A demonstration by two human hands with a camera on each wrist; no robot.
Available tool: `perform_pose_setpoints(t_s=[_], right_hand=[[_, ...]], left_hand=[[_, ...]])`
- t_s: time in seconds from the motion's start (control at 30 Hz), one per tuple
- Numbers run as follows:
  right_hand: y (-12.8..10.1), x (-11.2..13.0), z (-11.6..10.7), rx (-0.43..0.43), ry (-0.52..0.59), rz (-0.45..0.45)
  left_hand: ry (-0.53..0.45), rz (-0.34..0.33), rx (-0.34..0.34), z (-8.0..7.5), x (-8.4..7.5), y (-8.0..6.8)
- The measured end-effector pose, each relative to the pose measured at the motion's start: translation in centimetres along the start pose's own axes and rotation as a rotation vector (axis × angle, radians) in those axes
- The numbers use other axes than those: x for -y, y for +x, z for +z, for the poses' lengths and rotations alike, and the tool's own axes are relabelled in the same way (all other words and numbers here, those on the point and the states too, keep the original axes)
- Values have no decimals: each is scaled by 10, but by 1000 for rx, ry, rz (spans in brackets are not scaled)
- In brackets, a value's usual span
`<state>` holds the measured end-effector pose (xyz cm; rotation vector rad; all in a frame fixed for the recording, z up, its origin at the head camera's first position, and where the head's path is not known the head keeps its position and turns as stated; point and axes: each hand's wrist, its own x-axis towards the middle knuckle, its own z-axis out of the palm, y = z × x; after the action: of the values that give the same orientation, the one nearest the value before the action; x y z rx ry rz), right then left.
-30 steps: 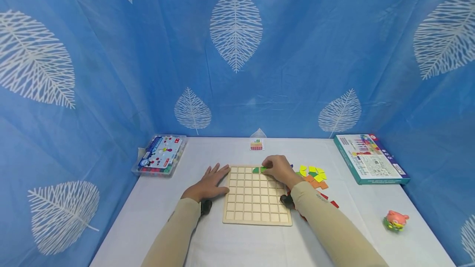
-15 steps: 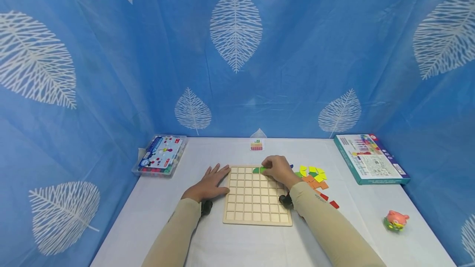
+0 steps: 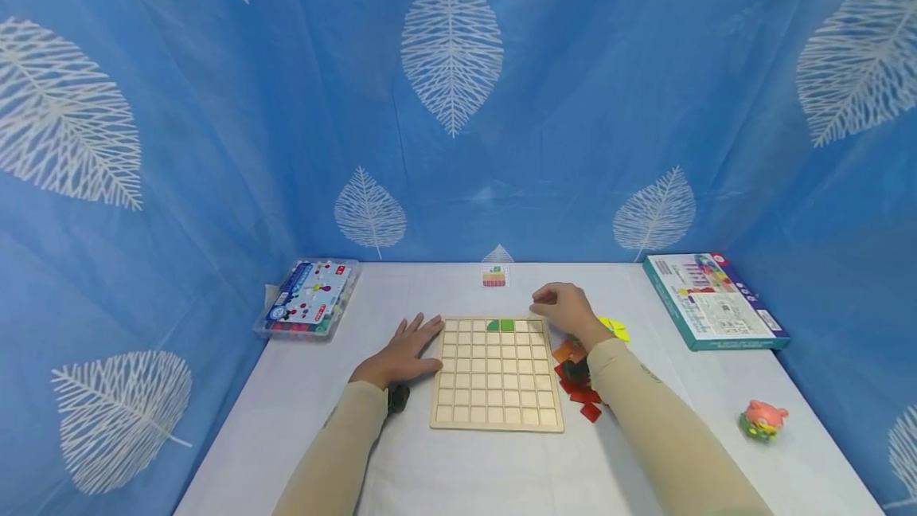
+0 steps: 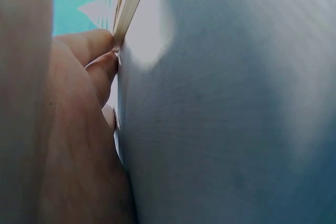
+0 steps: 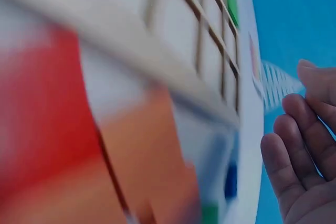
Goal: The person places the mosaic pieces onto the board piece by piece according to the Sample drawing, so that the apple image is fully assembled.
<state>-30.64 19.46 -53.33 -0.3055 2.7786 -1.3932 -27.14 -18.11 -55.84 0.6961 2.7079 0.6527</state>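
A wooden grid board (image 3: 497, 377) lies on the white table. My left hand (image 3: 397, 353) is spread along its left edge, with fingertips and thumb touching the rim. In the board's top row sit a green tile with a rounded corner (image 3: 493, 326) and a green square tile (image 3: 507, 326), side by side. My right hand (image 3: 566, 313) hovers off the board's top right corner, fingers loosely bent. Nothing shows between those fingers (image 5: 286, 163) in the right wrist view. Beneath the right wrist are red tiles (image 3: 591, 412) and orange tiles (image 3: 568, 351); yellow tiles (image 3: 614, 328) are partly hidden behind it.
A small picture card (image 3: 495, 275) is at the back of the table. A clear plastic box (image 3: 308, 301) stands at the back left, and a flat teal-edged box (image 3: 716, 302) at the back right. A pink and green toy figure (image 3: 762, 419) is on the right.
My right hand has let go of the green square tile, leaving it in the top row, and has moved right and slightly back. The left hand stays put.
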Motion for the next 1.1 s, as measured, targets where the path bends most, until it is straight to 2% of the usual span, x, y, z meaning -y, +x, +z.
perform_pose_setpoints(t_s=[0.2, 0.37, 0.63, 0.83, 1.1], right_hand=[[2, -12, -28, -31, -4, 62], [0, -26, -38, 0, -29, 78], [-11, -31, -40, 104, -89, 157], [-17, -32, -43, 146, -100, 172], [-27, -30, -54, 272, -133, 190]], left_hand=[[0, -4, -1, -4, -2, 0], [11, -14, 1, -3, -1, 1], [9, -16, -6, 1, 1, 3], [14, -11, -5, 2, 1, 2], [8, -4, 1, 2, 1, 1]])
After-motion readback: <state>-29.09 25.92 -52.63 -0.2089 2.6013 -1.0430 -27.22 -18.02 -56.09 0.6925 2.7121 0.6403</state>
